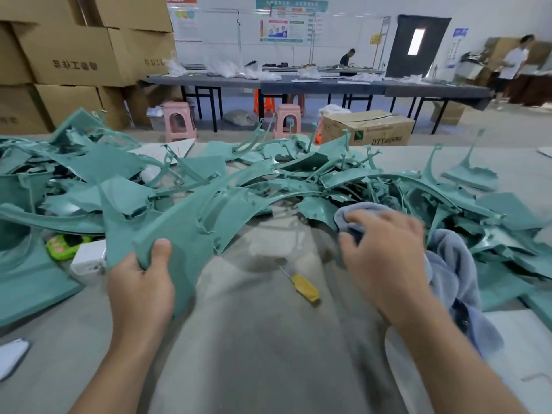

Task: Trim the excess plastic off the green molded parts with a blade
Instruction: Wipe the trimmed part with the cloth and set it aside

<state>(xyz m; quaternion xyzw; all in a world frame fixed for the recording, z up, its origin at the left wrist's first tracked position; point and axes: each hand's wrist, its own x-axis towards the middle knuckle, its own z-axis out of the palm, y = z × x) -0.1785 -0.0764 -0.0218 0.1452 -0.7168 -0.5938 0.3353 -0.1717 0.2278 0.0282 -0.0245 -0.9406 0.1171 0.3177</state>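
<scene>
Left hand point(140, 282) grips green part point(185, 228); right hand point(385, 255) on cloth point(451, 264).

Grey tabletop point(254, 339), worn and smudged in the middle. Heap of green molded parts point(298, 174) covers the far half, left edge to right edge. Yellow-handled blade point(303, 285) lies alone mid-table, near side of the heap. Blue-grey cloth point(454, 270) bunched toward the right edge, touching the heap. Lime-green object point(64, 245) and white box point(89, 258) side by side toward the left edge. White sheet point(161, 150) at the far edge.
</scene>
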